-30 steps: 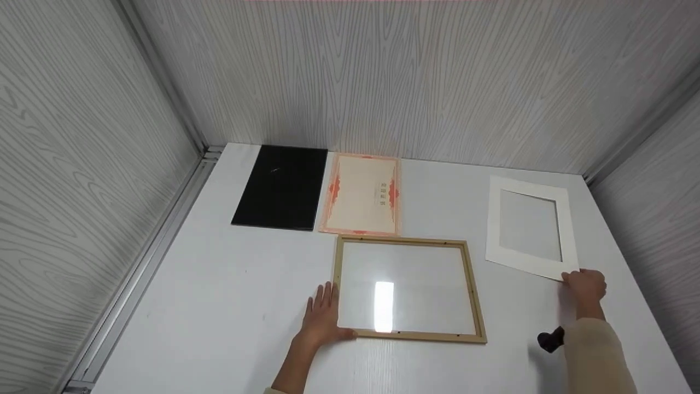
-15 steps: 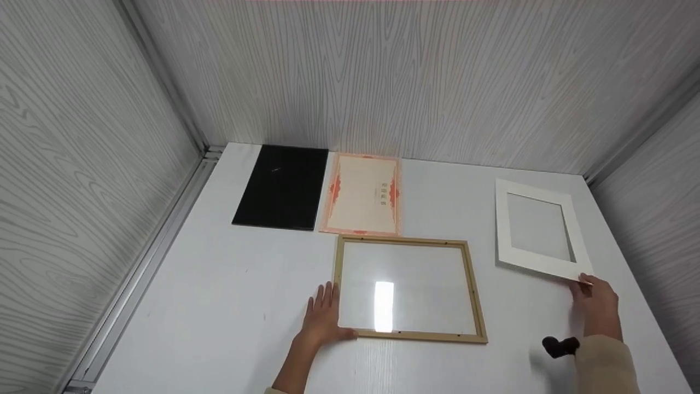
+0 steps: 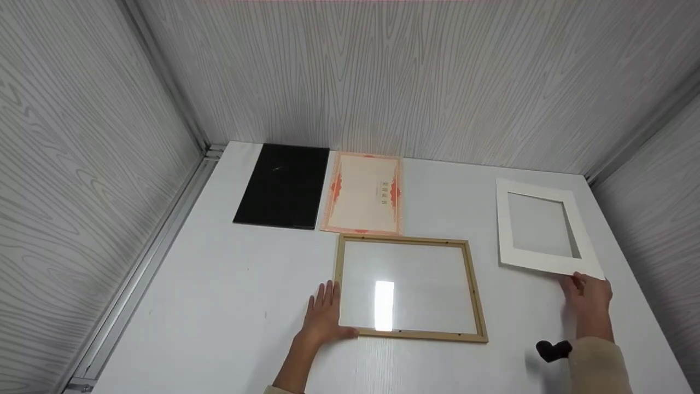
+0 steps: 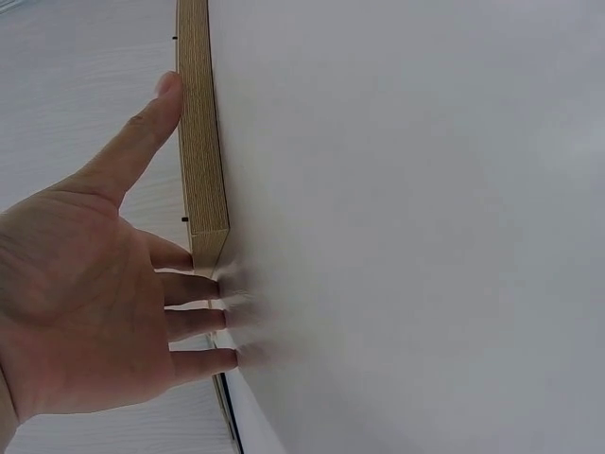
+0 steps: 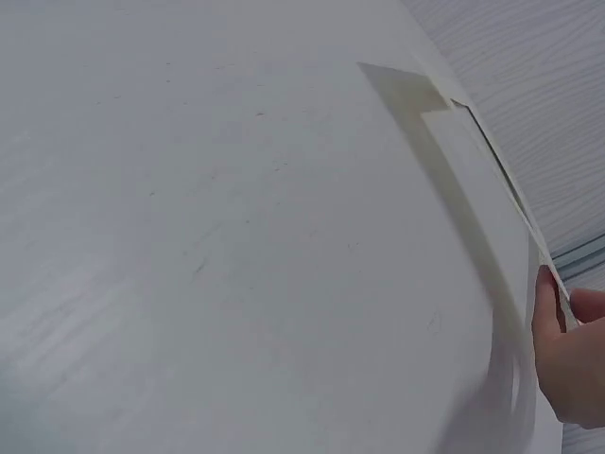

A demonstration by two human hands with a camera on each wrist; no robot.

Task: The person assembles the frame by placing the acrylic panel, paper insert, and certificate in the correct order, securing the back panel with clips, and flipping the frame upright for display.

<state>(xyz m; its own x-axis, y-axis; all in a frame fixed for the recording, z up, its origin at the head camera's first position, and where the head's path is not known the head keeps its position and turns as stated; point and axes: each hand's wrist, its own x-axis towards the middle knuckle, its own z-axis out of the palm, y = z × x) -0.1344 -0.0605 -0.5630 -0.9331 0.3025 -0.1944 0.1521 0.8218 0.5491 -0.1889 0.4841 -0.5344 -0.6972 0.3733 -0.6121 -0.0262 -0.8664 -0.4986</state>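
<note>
White mat [image 3: 547,261] pinched by its near right corner

The mat's corner is caught between the thumb and fingers of the right hand [image 3: 589,298], the grip narrowed on it; that corner is held above the bench [image 3: 208,295], on which a shadow [image 5: 454,203] is cast. The left hand [image 3: 321,322] is laid wide, fingers straight, against the near left corner of the wood-toned frame [image 3: 415,335], with the thumb placed at the near bar. The frame, fitted with a glossy clear pane [image 3: 415,284], is set left of the mat, apart from it. Beyond its far left corner a red-bordered certificate [image 3: 362,194] is laid flat, with a black panel [image 3: 281,186] placed just left. The far side is bounded by a wood-grain wall [image 3: 372,71].
</note>
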